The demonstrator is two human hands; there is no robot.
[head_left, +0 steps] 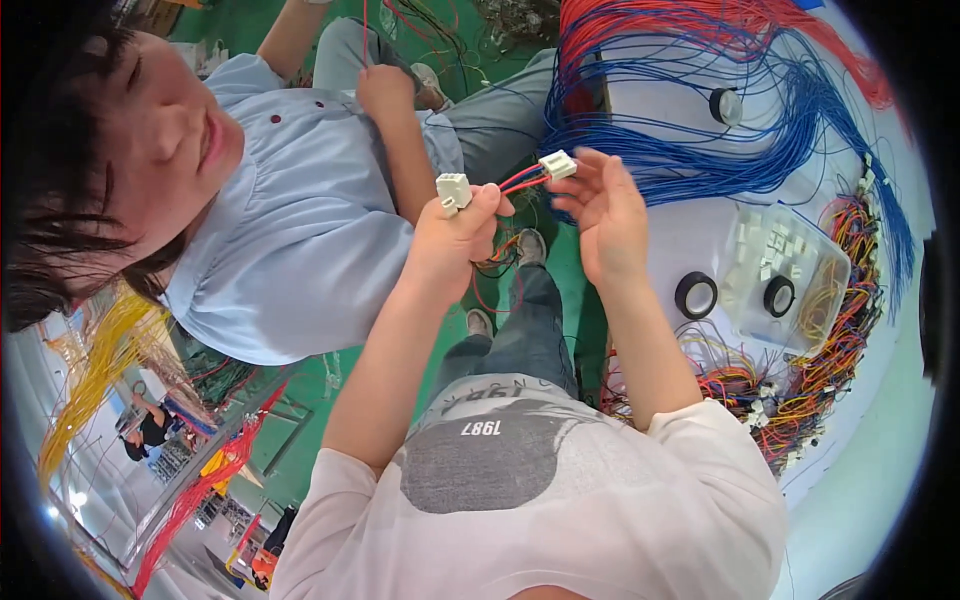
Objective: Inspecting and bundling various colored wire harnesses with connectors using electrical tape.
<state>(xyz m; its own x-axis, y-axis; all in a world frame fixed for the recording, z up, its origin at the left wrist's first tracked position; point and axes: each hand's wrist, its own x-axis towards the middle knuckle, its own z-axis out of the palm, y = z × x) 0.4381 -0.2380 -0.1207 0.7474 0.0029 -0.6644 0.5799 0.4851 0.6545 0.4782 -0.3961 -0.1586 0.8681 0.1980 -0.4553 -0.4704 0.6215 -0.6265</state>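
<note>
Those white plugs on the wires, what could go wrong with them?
The right hand isn't closed around the nearby white plug, so it might swing away. The left hand grips the wires; a hard tug could loosen them. The blue wires lie bunched close by and might tangle.

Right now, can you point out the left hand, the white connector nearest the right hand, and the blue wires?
Left hand [452,240]: head view, middle of the hand.
White connector [557,166]: head view, middle of its housing.
Blue wires [802,105]: head view, thick bend of the bundle.
</note>
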